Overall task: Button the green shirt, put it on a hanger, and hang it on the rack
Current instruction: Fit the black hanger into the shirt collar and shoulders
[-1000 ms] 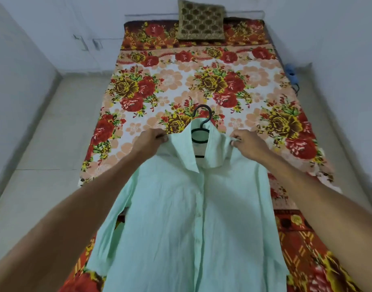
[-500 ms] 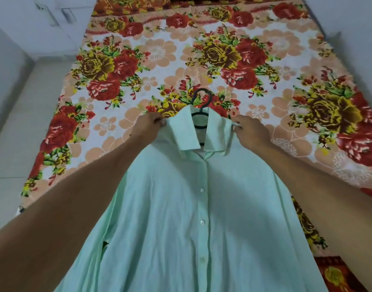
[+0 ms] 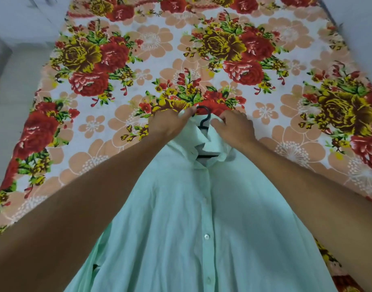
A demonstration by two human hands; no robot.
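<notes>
The pale green shirt (image 3: 191,218) lies front up on the bed, its button placket closed down the middle. A black hanger (image 3: 204,121) sits inside the neck; only its hook and a short stretch of bar below the collar show. My left hand (image 3: 168,123) pinches the left side of the collar close to the hook. My right hand (image 3: 233,127) pinches the right collar edge just beside the hook. Both forearms cover the shirt's shoulders.
The bed carries a floral sheet (image 3: 265,49) of red and yellow roses on white and peach. Pale floor (image 3: 14,81) runs along the left side. A white wall (image 3: 362,11) closes the right. No rack is in view.
Both hands have slid inward along the collar toward the hanger hook, bunching the collar. The view has moved closer and tipped down; the pillow and the bed's head have left the frame.
</notes>
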